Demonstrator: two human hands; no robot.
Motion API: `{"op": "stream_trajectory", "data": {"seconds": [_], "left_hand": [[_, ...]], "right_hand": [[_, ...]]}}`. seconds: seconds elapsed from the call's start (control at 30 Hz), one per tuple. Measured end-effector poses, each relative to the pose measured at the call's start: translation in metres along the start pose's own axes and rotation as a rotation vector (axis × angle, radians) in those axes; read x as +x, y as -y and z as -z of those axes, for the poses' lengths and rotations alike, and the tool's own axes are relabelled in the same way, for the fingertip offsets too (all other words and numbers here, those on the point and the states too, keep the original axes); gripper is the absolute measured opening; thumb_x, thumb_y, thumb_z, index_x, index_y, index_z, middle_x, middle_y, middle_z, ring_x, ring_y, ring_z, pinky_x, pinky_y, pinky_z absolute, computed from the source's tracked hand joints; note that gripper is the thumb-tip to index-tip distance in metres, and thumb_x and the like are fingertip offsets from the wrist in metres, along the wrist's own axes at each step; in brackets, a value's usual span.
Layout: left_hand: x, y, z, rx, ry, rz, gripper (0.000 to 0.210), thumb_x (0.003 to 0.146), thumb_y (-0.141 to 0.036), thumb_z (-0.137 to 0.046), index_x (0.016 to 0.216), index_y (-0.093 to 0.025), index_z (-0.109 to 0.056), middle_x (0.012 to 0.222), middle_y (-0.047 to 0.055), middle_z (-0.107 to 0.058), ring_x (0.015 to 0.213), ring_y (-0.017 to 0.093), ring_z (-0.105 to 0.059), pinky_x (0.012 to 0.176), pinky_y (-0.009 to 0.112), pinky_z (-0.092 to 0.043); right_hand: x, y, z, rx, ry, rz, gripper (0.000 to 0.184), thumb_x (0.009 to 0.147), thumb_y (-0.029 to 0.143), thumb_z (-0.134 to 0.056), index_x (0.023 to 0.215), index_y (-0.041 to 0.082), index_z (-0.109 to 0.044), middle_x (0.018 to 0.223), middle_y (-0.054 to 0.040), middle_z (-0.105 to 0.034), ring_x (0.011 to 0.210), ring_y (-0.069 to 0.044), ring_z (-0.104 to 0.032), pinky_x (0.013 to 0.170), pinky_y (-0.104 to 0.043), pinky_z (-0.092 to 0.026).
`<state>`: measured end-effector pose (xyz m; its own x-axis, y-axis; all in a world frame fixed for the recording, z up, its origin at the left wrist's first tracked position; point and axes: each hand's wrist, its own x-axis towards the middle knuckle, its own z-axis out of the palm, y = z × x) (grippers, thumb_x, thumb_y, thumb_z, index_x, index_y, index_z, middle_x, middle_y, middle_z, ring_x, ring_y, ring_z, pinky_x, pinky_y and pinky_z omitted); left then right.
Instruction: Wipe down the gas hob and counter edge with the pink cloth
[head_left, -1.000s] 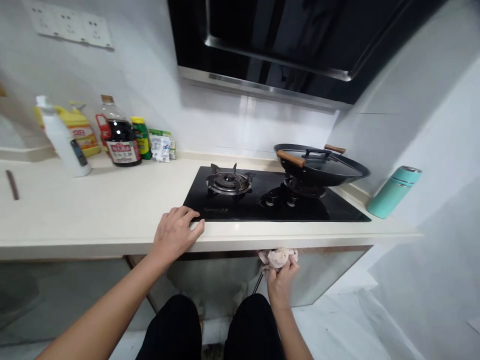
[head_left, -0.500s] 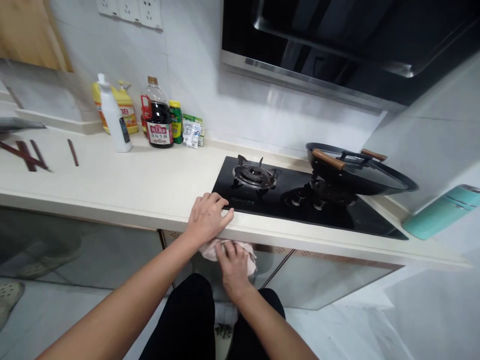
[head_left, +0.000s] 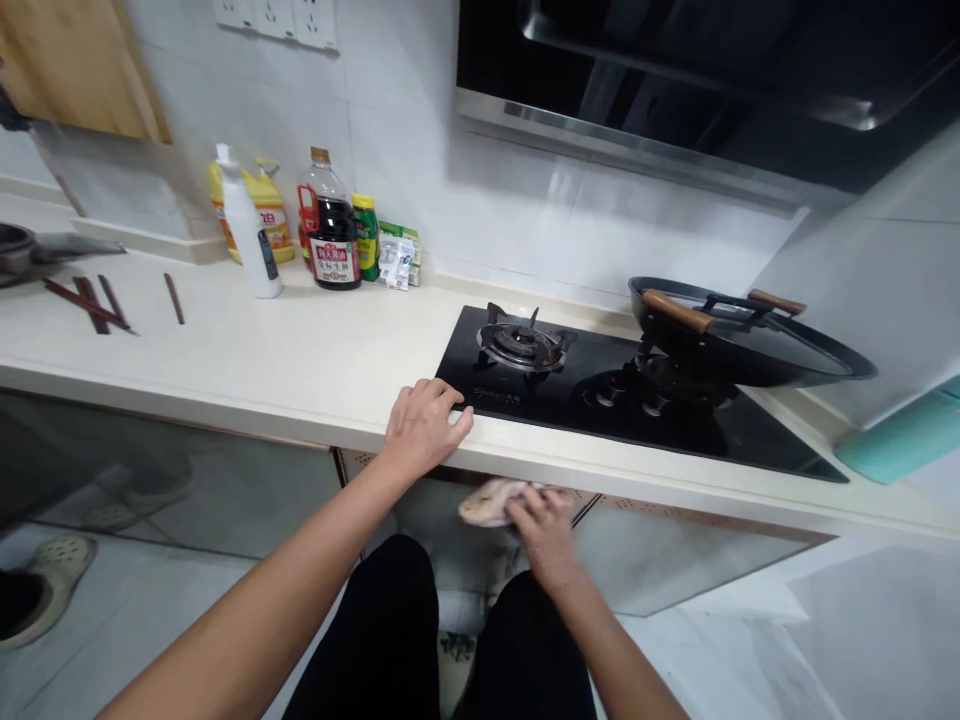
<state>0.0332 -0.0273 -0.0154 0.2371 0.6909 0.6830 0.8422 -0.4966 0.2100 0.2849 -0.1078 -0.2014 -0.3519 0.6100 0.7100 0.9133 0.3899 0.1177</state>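
Observation:
My left hand (head_left: pixel 424 425) rests on the front edge of the white counter (head_left: pixel 315 380), fingers spread, its fingertips at the near left corner of the black gas hob (head_left: pixel 570 400). Below the counter edge, my right hand (head_left: pixel 547 530) presses a pale pink cloth (head_left: pixel 487 502) against the upper part of the cabinet door (head_left: pixel 450 530). The cloth is bunched under the fingers and sticks out to their left. Part of it is hidden by the hand.
A wok with a glass lid (head_left: pixel 735 330) sits on the right burner, beside a teal container (head_left: pixel 907 435). Along the wall stand a white bottle (head_left: pixel 247 235), a soy sauce bottle (head_left: pixel 334 240) and a yellow jug (head_left: pixel 274 220). Knives (head_left: pixel 94 305) lie left. Another person's shoe (head_left: pixel 56 580) is on the floor.
My right hand and the cloth have slid to the right along the cabinet front. My left hand stays on the counter edge. More of the other person's shoe shows at the left.

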Motion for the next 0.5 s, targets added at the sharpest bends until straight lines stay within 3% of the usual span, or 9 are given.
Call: {"op": "stream_trajectory", "data": {"seconds": [0.13, 0.23, 0.37, 0.5], "left_hand": [[0.001, -0.003, -0.001, 0.017, -0.004, 0.005, 0.02, 0.093, -0.031, -0.059, 0.096, -0.021, -0.075, 0.105, 0.007, -0.075, 0.1, 0.027, -0.064, 0.088, 0.043, -0.045], [0.0, -0.004, 0.0, 0.017, -0.015, -0.005, 0.021, 0.094, -0.032, -0.058, 0.095, -0.021, -0.075, 0.104, 0.007, -0.075, 0.098, 0.027, -0.065, 0.086, 0.042, -0.046], [-0.002, -0.005, -0.001, 0.019, -0.026, -0.001, 0.019, 0.093, -0.031, -0.059, 0.094, -0.021, -0.075, 0.1, 0.007, -0.075, 0.096, 0.026, -0.064, 0.086, 0.042, -0.046], [0.003, -0.004, -0.001, -0.004, -0.031, -0.004, 0.017, 0.092, -0.031, -0.06, 0.091, -0.022, -0.074, 0.099, 0.007, -0.075, 0.097, 0.026, -0.064, 0.088, 0.042, -0.047]], "right_hand": [[-0.05, -0.073, 0.032, 0.01, -0.077, -0.259, 0.017, 0.092, 0.02, -0.054, 0.094, 0.025, -0.071, 0.114, -0.0101, -0.054, 0.109, -0.028, -0.043, 0.097, -0.047, -0.04], [-0.056, -0.083, 0.035, -0.01, -0.144, -0.422, 0.014, 0.087, 0.024, -0.052, 0.084, 0.021, -0.065, 0.107, -0.0102, -0.047, 0.101, -0.029, -0.042, 0.09, -0.049, -0.04], [-0.028, -0.03, 0.011, 0.045, -0.233, -0.551, 0.014, 0.081, 0.023, -0.051, 0.087, 0.02, -0.062, 0.109, -0.0091, -0.04, 0.1, -0.029, -0.038, 0.091, -0.052, -0.038], [0.011, 0.043, -0.017, 0.149, -0.204, -0.477, 0.023, 0.083, 0.015, -0.05, 0.096, 0.022, -0.067, 0.111, -0.0089, -0.041, 0.103, -0.029, -0.038, 0.092, -0.051, -0.04]]}}
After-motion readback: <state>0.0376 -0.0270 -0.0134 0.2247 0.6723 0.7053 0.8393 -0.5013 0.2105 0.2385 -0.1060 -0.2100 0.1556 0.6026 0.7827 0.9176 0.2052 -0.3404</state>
